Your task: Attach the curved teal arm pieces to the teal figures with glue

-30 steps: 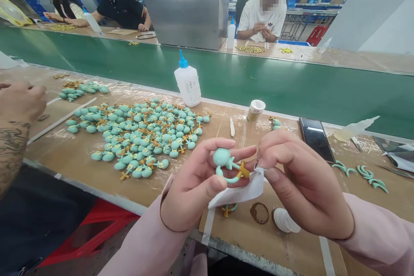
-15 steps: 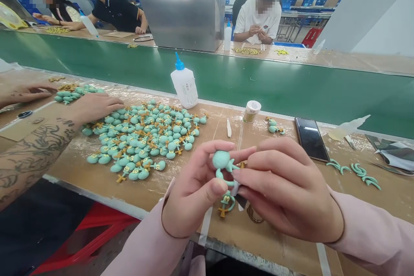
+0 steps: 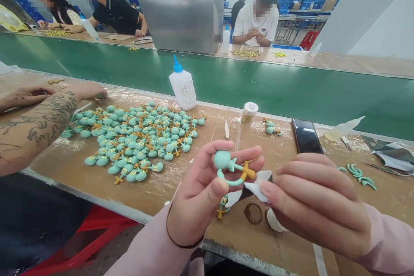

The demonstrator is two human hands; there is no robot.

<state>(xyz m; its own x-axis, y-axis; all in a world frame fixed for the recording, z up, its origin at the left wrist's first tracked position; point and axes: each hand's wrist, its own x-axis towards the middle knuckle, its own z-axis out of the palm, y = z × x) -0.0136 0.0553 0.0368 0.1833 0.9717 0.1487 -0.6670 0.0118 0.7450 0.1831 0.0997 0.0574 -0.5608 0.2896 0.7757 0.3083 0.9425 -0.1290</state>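
Note:
A small teal figure (image 3: 222, 160) with a round head, a curved arm and an orange cross-shaped piece (image 3: 248, 170) is held between the fingers and thumb of my left hand (image 3: 200, 194). To its right, my right hand (image 3: 317, 202) pinches a white cloth (image 3: 257, 190) with a dark part, just below the orange piece. Partly hidden under the cloth, another teal figure (image 3: 221, 211) lies on the table. Near it are a brown ring (image 3: 253, 213) and a white round container (image 3: 274, 220), partly covered by my right hand.
A big pile of teal figures (image 3: 139, 138) lies left, beside a co-worker's tattooed arm (image 3: 42, 116). Behind stand a glue bottle (image 3: 183, 88) and a tape roll (image 3: 249, 113). A phone (image 3: 307, 136), curved teal pieces (image 3: 355, 170) and tweezers (image 3: 393, 170) lie right.
My right hand has moved right, away from the figure, uncovering its orange piece and the white cloth. The co-worker's tattooed arm has shifted back from the pile, with its hand farther left.

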